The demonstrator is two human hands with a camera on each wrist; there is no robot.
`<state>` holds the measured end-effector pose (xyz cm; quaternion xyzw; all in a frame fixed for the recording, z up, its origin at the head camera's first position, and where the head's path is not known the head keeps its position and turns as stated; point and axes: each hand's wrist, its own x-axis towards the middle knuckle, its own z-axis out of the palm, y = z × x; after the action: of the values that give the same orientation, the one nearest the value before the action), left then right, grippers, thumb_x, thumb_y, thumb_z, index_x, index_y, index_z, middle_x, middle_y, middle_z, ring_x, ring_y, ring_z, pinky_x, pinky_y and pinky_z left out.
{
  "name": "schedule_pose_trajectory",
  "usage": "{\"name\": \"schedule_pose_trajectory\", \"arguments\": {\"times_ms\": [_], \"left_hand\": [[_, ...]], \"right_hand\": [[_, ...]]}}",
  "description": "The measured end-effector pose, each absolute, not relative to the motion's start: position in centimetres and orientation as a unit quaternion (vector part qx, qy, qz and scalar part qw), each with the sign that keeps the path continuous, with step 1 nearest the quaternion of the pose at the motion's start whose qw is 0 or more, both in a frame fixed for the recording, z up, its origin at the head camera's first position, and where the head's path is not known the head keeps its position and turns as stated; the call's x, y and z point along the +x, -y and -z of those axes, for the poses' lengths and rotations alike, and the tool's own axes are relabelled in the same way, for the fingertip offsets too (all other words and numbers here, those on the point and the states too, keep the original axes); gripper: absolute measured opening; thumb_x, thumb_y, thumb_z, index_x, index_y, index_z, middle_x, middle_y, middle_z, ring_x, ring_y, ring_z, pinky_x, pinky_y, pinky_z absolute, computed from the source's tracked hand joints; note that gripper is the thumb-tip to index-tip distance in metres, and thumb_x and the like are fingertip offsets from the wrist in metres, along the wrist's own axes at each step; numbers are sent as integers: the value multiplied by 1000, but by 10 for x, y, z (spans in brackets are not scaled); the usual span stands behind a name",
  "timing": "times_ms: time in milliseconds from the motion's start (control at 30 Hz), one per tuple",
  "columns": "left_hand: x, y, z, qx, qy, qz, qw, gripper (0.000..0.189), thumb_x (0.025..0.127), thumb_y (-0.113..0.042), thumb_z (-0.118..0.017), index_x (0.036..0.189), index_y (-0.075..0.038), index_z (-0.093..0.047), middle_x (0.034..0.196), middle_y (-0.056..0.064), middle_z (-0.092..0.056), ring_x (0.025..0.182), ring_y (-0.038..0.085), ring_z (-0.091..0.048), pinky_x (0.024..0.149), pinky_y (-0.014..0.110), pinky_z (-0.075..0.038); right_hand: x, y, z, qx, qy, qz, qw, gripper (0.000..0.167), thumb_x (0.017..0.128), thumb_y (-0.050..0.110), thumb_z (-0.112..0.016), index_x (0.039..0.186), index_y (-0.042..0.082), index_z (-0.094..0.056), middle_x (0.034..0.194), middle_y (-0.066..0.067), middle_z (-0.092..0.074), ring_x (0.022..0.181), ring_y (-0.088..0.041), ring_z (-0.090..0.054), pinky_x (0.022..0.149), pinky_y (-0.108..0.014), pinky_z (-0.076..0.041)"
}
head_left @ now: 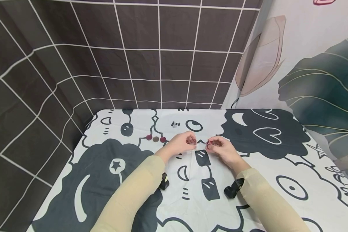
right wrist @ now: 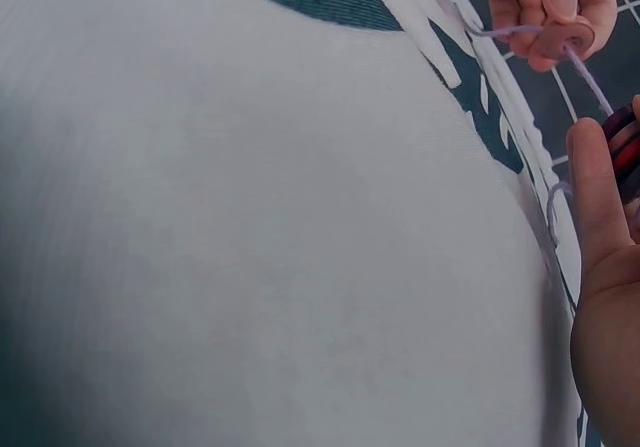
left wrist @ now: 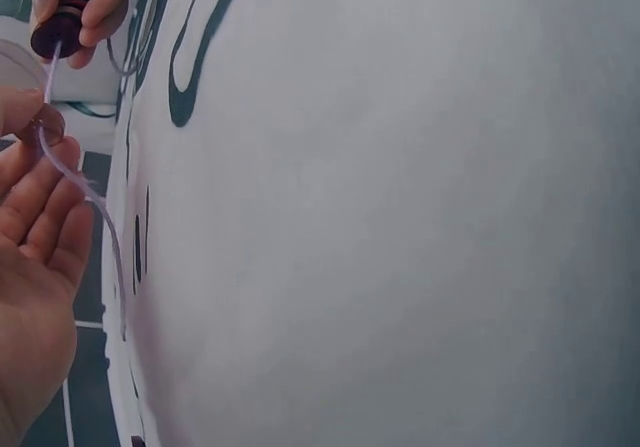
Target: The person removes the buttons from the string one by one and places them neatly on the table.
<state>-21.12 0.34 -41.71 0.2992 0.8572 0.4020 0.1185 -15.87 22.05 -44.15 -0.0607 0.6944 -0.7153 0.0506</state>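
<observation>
Near the middle of the table, my left hand (head_left: 180,143) pinches a small round pinkish disc (right wrist: 567,39) between thumb and fingers. A thin lilac string (left wrist: 112,235) passes through the disc, and its loose end hangs down beside the left palm. A short distance to the right, my right hand (head_left: 224,150) grips a stack of dark and red discs (left wrist: 60,29) strung on the same string. Between the two hands a short length of string (right wrist: 590,77) spans the gap. The string's other end loops below the right hand.
Left of the hands, a red disc (head_left: 149,137), a tan disc (head_left: 155,139) and another red disc (head_left: 163,139) lie on the white and dark patterned tablecloth (head_left: 174,206). A dark gridded curtain (head_left: 139,64) borders the back and left; a leaf-print curtain (head_left: 316,90) hangs right.
</observation>
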Motion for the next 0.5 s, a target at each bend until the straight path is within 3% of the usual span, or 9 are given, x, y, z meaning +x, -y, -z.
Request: {"name": "schedule_pose_trajectory", "arguments": {"times_ms": [500], "left_hand": [[-214, 8, 418, 288, -865, -393, 118, 20, 82, -17, -69, 99, -16, -58, 94, -6, -61, 91, 10, -57, 83, 24, -45]], "right_hand": [[-159, -224, 440, -70, -699, 710, 45, 34, 82, -12, -57, 112, -19, -44, 92, -10, -59, 82, -13, -64, 77, -33, -53]]}}
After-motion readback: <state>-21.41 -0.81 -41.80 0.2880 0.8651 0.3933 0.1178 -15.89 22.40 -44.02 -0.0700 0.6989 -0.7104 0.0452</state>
